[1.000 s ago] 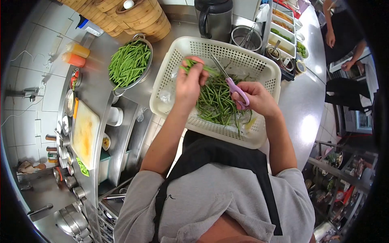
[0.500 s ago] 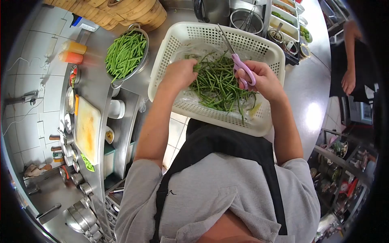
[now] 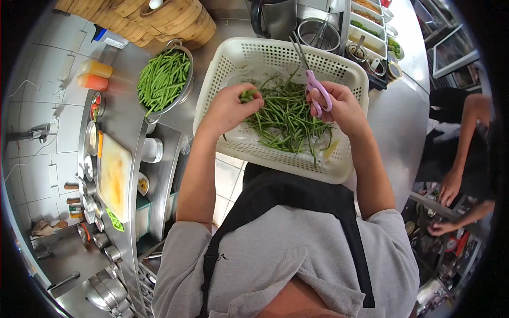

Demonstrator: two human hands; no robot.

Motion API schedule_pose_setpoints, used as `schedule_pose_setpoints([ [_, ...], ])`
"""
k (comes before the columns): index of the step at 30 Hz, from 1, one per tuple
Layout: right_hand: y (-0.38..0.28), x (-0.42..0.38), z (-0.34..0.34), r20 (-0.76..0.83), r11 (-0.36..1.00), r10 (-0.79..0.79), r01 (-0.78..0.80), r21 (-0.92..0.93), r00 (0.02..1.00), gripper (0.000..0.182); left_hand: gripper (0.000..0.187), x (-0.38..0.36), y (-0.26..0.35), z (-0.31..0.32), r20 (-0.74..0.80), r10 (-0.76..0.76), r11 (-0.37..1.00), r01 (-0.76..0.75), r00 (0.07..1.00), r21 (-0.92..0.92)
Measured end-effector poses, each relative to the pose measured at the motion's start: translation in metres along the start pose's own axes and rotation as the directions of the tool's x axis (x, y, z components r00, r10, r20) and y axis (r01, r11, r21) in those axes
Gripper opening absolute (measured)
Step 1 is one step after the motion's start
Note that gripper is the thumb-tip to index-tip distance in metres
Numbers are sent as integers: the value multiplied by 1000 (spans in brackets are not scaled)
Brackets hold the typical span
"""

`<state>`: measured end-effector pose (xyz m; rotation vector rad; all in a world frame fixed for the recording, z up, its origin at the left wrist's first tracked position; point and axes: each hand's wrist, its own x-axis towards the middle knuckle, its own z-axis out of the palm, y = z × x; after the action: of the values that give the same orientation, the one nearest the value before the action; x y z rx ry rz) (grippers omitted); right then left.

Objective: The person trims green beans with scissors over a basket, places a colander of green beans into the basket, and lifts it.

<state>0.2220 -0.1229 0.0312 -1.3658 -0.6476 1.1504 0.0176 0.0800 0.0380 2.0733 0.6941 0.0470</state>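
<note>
A cream perforated plastic basket stands in front of me with a heap of long green beans in it. My left hand is closed round a few green beans at the basket's left side; their ends show by my thumb. Over the right part of the heap, my right hand holds scissors with pink handles, the blades pointing up and away from me. A clear plastic sheet lies partly under the beans. To the left, a metal colander is full of cut green beans.
Bamboo steamers stand at the back left, near sauce bottles. A stained cutting board lies on the left counter. A metal pot with a whisk and topping trays are behind the basket. A co-worker's hands are at far right.
My left hand has moved slightly left, lifting beans away from the heap. My right hand keeps the scissors in about the same place. The co-worker has come nearer and reaches down.
</note>
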Motion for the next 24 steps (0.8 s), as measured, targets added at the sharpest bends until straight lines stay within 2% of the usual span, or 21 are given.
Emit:
schedule_pose_setpoints([
  [1, -1, 0, -1, -1, 1000, -7, 7, -4, 1000, 27, 14, 0, 0, 1, -99, 15, 991, -28, 995, -134],
  [2, -3, -1, -3, 12, 1000, 0, 0, 2, 1000, 27, 14, 1, 1, 2, -104, 22, 991, -35, 994, -133],
  [4, -3, -1, -6, 29, 1000, 0, 0, 4, 1000, 28, 11, 1, 2, 2, -236, 29, 926, -115, 971, -359],
  [5, -1, 1, -6, 45, 1000, 3, -3, -3, 999, 29, 11, 2, 2, 3, -243, 34, 926, -122, 969, -357],
  [7, -1, 1, -4, 64, 1000, 0, 1, -14, 998, 29, 11, 5, 3, 5, -359, -46, 885, -129, 932, -448],
  [9, -4, -1, 2, 52, 973, 74, -61, -223, 996, 32, 11, 7, 2, 8, -424, -30, 885, -174, 905, -433],
  [10, 1, 0, 2, 54, 969, 76, -61, -239, 996, 37, 11, 8, 2, 9, -481, -15, 884, -214, 876, -416],
  [14, -8, -1, 4, 120, 930, 128, -77, -359, 985, 42, 12, 4, 2, 15, -464, -26, 892, -189, 885, -411],
  [17, -9, -2, 4, 97, 936, 129, -88, -342, 987, 42, 13, -1, 2, 19, -358, 5, 916, -148, 934, -372],
  [19, -8, -1, 4, 94, 936, 125, -86, -341, 988, 41, 11, -9, 9, 18, -280, -12, 957, -70, 960, -281],
  [24, -1, 1, 4, 81, 936, 77, -44, -349, 994, 41, 15, -7, 2, 20, -234, 33, 980, -78, 972, -185],
])
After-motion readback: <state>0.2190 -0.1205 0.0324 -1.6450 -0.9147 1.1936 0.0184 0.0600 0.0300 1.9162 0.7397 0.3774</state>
